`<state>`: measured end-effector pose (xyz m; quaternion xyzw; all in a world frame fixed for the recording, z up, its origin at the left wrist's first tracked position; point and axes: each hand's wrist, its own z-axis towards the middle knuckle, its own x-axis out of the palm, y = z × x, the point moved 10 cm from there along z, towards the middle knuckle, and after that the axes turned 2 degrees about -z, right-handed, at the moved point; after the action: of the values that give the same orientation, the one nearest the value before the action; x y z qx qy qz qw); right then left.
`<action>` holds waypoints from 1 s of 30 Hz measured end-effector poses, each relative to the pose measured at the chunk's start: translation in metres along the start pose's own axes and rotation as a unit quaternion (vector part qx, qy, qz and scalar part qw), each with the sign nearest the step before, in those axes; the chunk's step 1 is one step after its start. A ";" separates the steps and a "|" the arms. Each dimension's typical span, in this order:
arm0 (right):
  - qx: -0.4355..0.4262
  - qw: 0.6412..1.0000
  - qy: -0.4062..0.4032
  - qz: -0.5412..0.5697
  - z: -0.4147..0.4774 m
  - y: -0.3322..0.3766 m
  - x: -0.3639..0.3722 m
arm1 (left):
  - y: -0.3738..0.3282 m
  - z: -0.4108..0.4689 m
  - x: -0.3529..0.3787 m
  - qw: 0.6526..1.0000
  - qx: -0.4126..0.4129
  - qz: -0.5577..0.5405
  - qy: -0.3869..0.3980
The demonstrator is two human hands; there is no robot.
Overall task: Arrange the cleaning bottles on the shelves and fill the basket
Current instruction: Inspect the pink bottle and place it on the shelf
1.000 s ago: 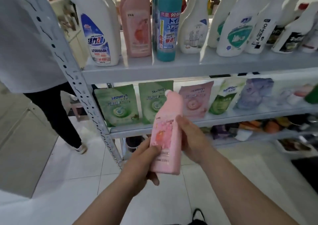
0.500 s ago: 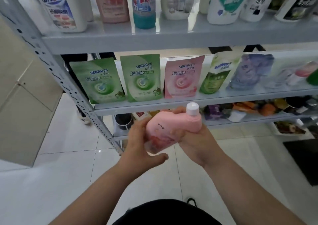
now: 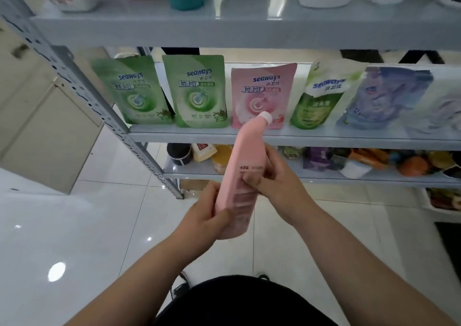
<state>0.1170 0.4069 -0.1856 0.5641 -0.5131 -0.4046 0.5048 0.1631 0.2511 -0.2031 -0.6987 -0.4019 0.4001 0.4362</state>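
Holding the pink cleaning bottle [image 3: 243, 166] up in front of the pouch shelf [image 3: 324, 137], white cap [image 3: 265, 117] tipped away, the person grips its bottom with the left hand [image 3: 207, 216] and its middle with the right hand [image 3: 279, 188], maybe to turn it and read the label [image 3: 245, 196].

One tall pink plastic bottle [image 3: 240, 176]; on the grey metal shelf [image 3: 324, 136], two green plastic pouches [image 3: 134, 93], one pink pouch [image 3: 262, 91], one white-green pouch [image 3: 321, 93], one blue pouch [image 3: 384, 96].
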 end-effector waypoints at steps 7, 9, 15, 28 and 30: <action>0.086 0.979 0.014 0.183 0.003 -0.033 -0.016 | 0.014 -0.005 0.017 0.962 -0.127 -0.200 -0.135; 0.110 0.965 0.024 0.235 0.001 -0.040 -0.013 | 0.020 -0.008 0.033 0.925 -0.185 -0.314 -0.111; 0.125 0.940 0.118 0.295 -0.003 -0.035 0.021 | 0.003 -0.015 0.084 0.854 -0.247 -0.454 0.054; 0.040 0.992 -0.093 -0.075 0.023 -0.010 0.005 | 0.007 -0.007 0.034 0.816 -0.196 -0.502 0.209; 0.028 0.992 -0.098 -0.078 0.025 -0.004 0.017 | 0.010 -0.005 0.023 0.812 -0.203 -0.505 0.209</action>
<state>0.0961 0.3861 -0.1925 0.5741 -0.5257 -0.4811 0.4032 0.1785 0.2680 -0.2157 -0.5365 -0.6697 -0.1226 0.4987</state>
